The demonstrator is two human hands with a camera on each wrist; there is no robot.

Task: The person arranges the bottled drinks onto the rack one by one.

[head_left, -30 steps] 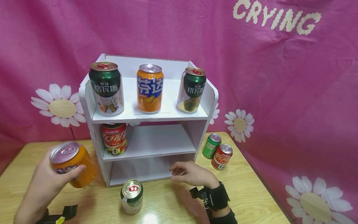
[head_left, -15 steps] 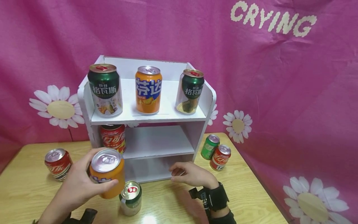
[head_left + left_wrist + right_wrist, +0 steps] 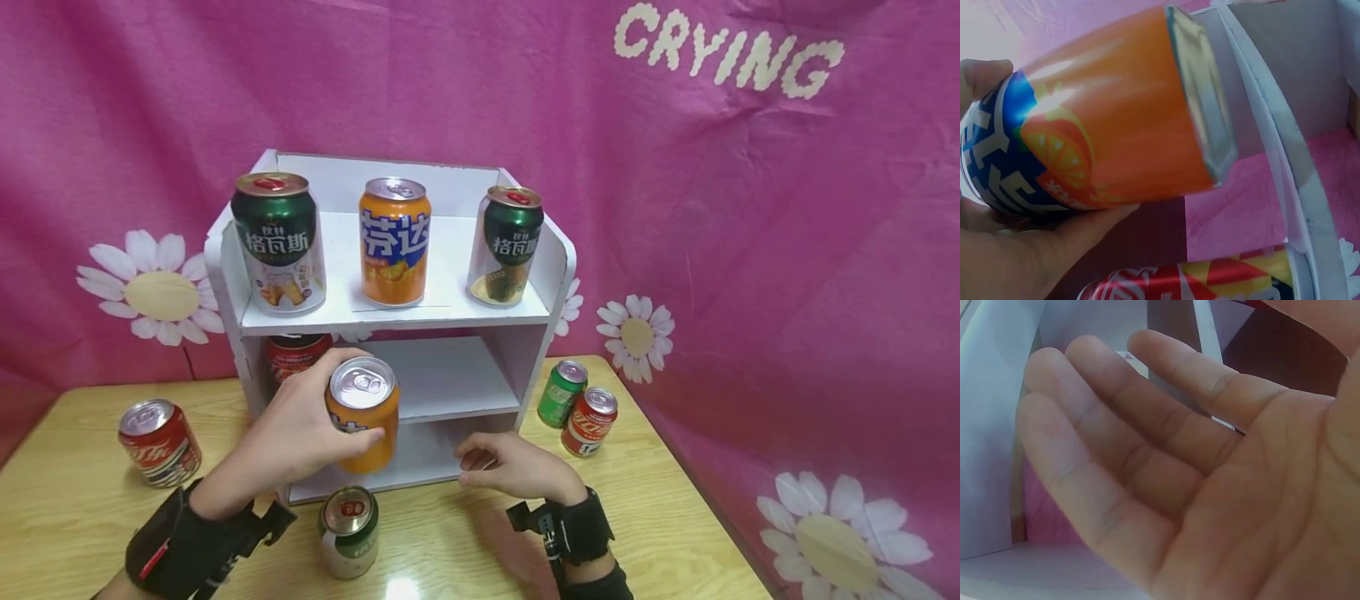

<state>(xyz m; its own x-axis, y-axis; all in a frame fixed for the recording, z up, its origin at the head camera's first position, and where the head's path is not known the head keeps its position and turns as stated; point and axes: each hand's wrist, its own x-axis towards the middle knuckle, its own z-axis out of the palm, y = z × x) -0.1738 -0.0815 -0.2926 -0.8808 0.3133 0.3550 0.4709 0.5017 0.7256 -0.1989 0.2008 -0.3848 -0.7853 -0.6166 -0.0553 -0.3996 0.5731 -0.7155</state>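
Gripping the orange can (image 3: 380, 417) around its side, thumb opposite fingers, the left hand (image 3: 300, 421) leaves the base clear, probably to keep it roughly upright before the white rack's (image 3: 457, 375) lower shelves. Loosely bent and holding nothing, the right hand (image 3: 521, 468) sits near the bottom shelf; above, three cans (image 3: 394, 250) stand apart, labels forward, perhaps for easy viewing.

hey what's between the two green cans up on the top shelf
In the head view, an upright orange can stands between them on the top shelf, a gap on either side.
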